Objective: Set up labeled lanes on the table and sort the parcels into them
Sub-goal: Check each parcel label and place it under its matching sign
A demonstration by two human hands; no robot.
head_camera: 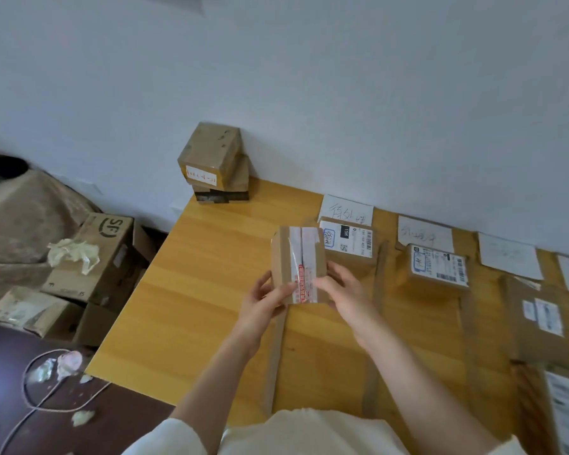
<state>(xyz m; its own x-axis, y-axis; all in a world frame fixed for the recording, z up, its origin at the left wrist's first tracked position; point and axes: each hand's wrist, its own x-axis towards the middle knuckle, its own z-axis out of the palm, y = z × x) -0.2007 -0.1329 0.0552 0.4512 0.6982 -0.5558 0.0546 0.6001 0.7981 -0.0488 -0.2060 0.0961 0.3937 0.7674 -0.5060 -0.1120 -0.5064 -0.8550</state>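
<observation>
Fingers [278,292] of the left hand [263,300] and right hand [340,290] grasp a taped cardboard parcel [298,257], held above the wooden bench [194,290]. Tape strips [380,277] divide lanes headed by paper labels [345,210]; labelled parcels [439,267] lie within them.

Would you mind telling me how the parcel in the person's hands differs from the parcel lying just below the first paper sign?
The held parcel is off the table, gripped by the left hand and right hand; the lane parcel lies flat. The held one shows taped flaps and a red-printed strip; the lane one shows a white shipping label. Both are brown cardboard.
</observation>
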